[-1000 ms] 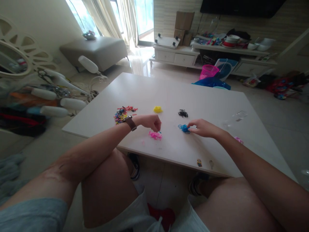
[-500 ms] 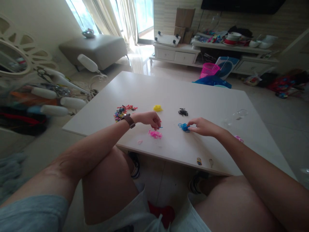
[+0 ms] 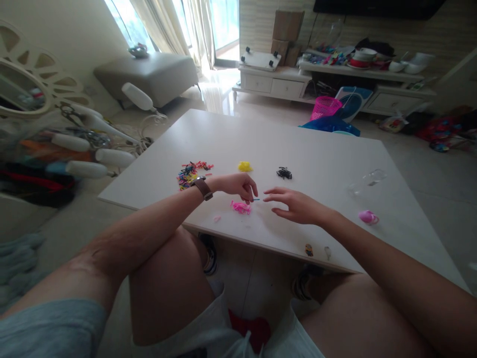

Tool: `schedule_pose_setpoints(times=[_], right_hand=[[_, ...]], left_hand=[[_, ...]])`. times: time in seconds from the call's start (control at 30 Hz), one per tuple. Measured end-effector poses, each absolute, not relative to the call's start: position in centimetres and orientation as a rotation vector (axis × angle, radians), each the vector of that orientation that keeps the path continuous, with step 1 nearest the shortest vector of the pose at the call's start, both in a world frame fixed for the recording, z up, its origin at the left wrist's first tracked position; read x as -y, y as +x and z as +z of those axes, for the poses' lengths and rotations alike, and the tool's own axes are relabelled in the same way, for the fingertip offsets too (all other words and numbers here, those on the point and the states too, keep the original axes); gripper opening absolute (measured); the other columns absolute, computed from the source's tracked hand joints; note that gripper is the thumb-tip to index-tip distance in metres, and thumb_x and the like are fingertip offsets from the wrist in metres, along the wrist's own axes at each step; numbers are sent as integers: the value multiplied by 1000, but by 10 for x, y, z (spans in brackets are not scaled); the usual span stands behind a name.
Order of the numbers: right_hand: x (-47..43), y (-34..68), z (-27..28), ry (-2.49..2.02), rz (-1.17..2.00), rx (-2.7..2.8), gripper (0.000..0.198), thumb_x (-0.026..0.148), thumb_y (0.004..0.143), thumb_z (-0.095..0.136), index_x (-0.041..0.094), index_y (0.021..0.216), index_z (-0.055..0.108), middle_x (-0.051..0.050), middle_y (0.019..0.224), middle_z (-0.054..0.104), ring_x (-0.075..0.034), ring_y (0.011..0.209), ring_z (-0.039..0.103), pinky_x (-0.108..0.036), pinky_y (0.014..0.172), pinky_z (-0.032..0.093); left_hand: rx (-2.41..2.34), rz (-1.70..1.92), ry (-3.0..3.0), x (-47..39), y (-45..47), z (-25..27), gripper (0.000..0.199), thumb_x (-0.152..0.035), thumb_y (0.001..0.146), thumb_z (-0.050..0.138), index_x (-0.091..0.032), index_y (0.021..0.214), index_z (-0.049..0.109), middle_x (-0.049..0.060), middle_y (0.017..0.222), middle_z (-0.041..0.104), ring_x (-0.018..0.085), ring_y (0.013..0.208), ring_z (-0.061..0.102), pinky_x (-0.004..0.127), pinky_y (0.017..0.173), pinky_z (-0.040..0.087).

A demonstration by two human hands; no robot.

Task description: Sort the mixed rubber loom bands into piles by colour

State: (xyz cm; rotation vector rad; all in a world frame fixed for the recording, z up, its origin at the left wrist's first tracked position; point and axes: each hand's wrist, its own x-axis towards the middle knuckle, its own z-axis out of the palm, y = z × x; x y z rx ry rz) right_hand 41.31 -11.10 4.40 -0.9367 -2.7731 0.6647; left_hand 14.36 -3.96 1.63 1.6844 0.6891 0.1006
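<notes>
My left hand, with a brown-strapped watch on its wrist, pinches a small blue rubber band whose end sticks out past the fingertips. Just to the right, my right hand has its fingers apart and nothing visible in them; its fingertips point at the band. Below my left hand lies a pile of pink rubber bands. Further back are a yellow pile and a black pile. A mixed-colour pile sits beyond my left wrist. The blue pile is hidden behind my right hand.
On the white table a clear plastic bottle lies at the right, near a pink-purple object. A small minion figure lies by the front edge. White lamp arms stand past the left edge.
My right hand has left the blue pile and moved left toward my left hand, its fingers spreading. My left hand, still pinching the blue band, has shifted slightly right. The pink-purple object shows more fully.
</notes>
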Motion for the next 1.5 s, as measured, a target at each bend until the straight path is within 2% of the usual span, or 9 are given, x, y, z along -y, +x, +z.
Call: schedule_pose_setpoints(times=[0.13, 0.3, 0.5, 0.8, 1.13, 1.33, 1.5], right_hand=[[119, 405, 44, -886, 650, 2821, 44, 25, 92, 57, 28, 136, 61, -6, 147, 56, -27, 133, 54, -42, 107, 48], [119, 405, 42, -847, 650, 2814, 42, 24, 92, 57, 26, 134, 62, -8, 139, 62, -27, 127, 58, -43, 105, 48], [108, 413, 46, -871, 618, 2775, 29, 27, 93, 56, 23, 118, 70, -9, 120, 71, -26, 110, 65, -41, 95, 51], [76, 471, 47, -1475, 632, 2605, 27, 39, 88, 56, 21, 93, 77, -7, 102, 76, -24, 92, 68, -34, 82, 52], [73, 470, 37, -1508, 677, 2673, 30, 39, 86, 55, 21, 97, 76, -8, 106, 76, -25, 96, 68, -35, 87, 52], [74, 472, 36, -1523, 709, 2655, 29, 40, 85, 57, 22, 98, 76, -7, 106, 75, -26, 96, 68, -36, 85, 53], [74, 471, 35, -1472, 656, 2620, 28, 39, 86, 57, 22, 98, 75, -8, 110, 73, -25, 97, 67, -37, 90, 51]], left_hand=[[-661, 118, 1677, 42, 149, 18, 35, -30, 73, 84, -13, 101, 74, 10, 83, 79, 19, 75, 75, 26, 70, 56], [-673, 110, 1696, 42, 153, 18, 35, -32, 74, 83, -14, 102, 73, 11, 85, 79, 21, 78, 76, 27, 70, 57], [-697, 150, 1721, 39, 154, 18, 32, -29, 74, 82, -14, 100, 72, 10, 80, 78, 19, 75, 75, 25, 66, 55], [-1021, 325, 1841, 22, 135, 16, 28, -29, 68, 82, -13, 90, 76, 7, 80, 76, 17, 69, 69, 26, 65, 52], [-1045, 287, 1843, 19, 124, 12, 24, -25, 72, 72, -14, 92, 78, 6, 83, 76, 14, 71, 66, 24, 69, 52], [-1155, 349, 1933, 16, 119, 14, 23, -24, 69, 74, -14, 90, 77, 6, 84, 76, 15, 72, 67, 24, 65, 49], [-1249, 303, 2068, 16, 117, 17, 18, -23, 69, 73, -14, 84, 77, 4, 78, 74, 15, 68, 64, 23, 62, 45]])
